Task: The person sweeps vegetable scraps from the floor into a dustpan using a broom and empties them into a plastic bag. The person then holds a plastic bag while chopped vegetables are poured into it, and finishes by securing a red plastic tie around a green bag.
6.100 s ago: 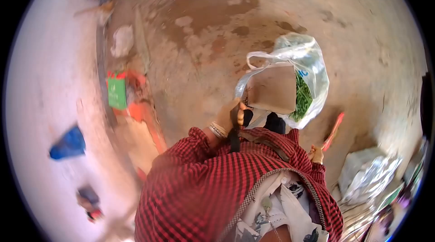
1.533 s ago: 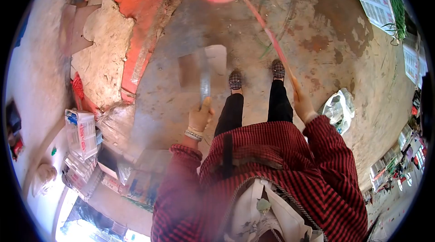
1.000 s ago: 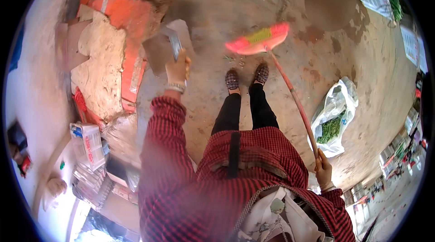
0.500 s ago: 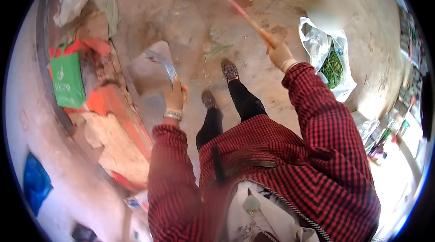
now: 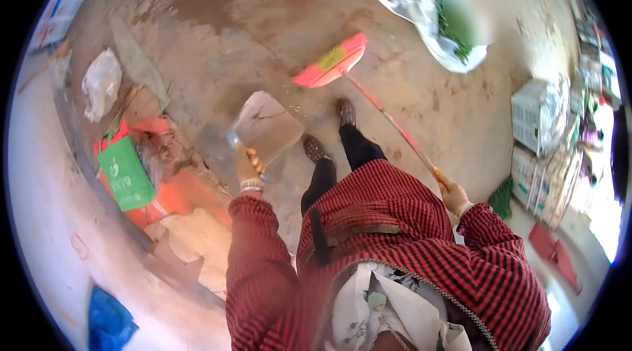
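L grip [image 5: 248,165] round dustpan [image 5: 271,126], R grip [image 5: 454,197] round broom [image 5: 334,63], stained brown flr [image 5: 454,111], green bag [image 5: 126,176] nr wall [image 5: 43,219]

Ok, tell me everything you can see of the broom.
The broom has a wide, plastic-looking pink head with a yellowish patch mid-way, and a long, slim, reddish handle, tan toward the near end. The right hand grips that end. The handle slants forward and left to the head, beyond the shoes and right of the dustpan. Whether it touches the floor is unclear.
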A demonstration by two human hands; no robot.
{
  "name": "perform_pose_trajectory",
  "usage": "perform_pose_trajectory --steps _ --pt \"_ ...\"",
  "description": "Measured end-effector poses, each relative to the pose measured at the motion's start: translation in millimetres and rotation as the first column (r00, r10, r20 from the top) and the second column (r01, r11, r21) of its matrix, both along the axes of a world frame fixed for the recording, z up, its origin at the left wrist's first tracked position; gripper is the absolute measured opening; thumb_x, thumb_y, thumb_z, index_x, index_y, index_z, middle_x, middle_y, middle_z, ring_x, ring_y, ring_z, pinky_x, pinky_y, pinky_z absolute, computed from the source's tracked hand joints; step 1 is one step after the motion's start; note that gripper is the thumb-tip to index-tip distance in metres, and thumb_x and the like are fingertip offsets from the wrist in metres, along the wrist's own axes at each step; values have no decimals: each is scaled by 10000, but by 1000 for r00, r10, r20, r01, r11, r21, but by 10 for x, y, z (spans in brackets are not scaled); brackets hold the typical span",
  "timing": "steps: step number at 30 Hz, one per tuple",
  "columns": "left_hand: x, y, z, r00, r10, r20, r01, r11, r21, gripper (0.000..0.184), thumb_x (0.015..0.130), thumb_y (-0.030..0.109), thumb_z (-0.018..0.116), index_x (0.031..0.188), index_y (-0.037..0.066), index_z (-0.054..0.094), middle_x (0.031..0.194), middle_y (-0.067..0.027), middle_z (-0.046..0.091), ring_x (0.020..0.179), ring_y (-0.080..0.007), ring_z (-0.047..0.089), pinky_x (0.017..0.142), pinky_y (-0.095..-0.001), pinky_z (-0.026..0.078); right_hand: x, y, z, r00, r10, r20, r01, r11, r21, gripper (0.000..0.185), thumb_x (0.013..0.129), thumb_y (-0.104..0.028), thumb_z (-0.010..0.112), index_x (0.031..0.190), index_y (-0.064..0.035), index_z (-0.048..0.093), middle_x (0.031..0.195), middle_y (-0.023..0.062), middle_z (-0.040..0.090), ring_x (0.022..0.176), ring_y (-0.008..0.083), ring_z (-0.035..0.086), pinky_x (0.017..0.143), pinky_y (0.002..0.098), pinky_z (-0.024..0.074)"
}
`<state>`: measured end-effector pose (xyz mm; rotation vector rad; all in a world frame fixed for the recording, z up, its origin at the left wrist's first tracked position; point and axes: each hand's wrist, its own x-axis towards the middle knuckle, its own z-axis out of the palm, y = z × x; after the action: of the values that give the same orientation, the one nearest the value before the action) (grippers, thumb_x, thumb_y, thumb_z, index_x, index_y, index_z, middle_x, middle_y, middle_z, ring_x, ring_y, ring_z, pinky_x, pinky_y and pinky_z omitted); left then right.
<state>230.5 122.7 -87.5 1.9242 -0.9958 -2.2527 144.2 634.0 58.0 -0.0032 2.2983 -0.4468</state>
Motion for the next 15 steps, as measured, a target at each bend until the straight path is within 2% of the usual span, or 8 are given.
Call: perform_pose_trajectory --steps 2,3,4,6,7,9,13,15 --pt "226 84 15 999 -43 8 42 999 22 458 815 543 445 640 120 427 422 18 254 320 -106 224 335 -273 202 310 151 157 1000 18 21 -18 1000 24 406 865 -138 439 1249 -268 411 1003 195 559 912 349 548 742 363 458" --pt "334 144 66 998 -61 15 60 998 26 449 817 539 443 639 127 430 416 15 260 321 -108 226 337 -276 206 379 132 315 1000 17 5 -17 998 57 384 866 -137 445 1239 -228 434 853 187 598 758 292 606 657 326 460" --pt "421 186 98 997 -71 16 71 997 25 440 819 535 442 638 135 432 409 12 266 322 -110 228 340 -278 211 427 173 385 1000 -28 -3 28 997 72 384 866 -137 445 1239 -228 434 853 187 598 758 292 606 657 326 460" --pt "628 187 111 985 -155 76 151 987 52 447 827 539 404 706 119 497 431 -6 325 353 -139 284 381 -309 266 531 272 475 943 -308 123 309 951 14 361 866 -135 451 1225 -170 457 677 119 562 566 159 527 556 271 420" --pt "743 194 99 980 -185 68 181 982 51 447 827 539 404 706 119 497 431 -6 325 353 -139 284 381 -309 266 561 306 504 912 -392 122 397 918 -16 338 870 -135 452 1208 -130 475 596 32 479 516 80 398 498 228 361" --pt "879 221 -19 980 -65 -188 100 977 186 423 836 522 405 677 146 513 419 16 291 340 -137 244 364 -308 245 658 536 167 879 -473 67 477 874 -89 330 876 -139 443 1204 -134 479 579 6 465 498 75 395 480 222 354" --pt "957 315 89 987 -59 -149 83 983 163 392 841 490 395 731 143 542 404 20 263 339 -134 232 366 -312 251 687 713 -165 681 -731 30 724 667 -178 324 889 -157 417 1209 -146 470 542 -33 417 429 64 374 402 221 326" --pt "999 373 112 996 -70 -48 73 995 64 372 837 477 414 714 143 524 406 24 259 341 -129 229 365 -303 247 565 807 -370 656 -755 -15 744 650 -152 356 889 -173 419 1245 -157 419 535 -21 418 385 68 363 343 232 314"
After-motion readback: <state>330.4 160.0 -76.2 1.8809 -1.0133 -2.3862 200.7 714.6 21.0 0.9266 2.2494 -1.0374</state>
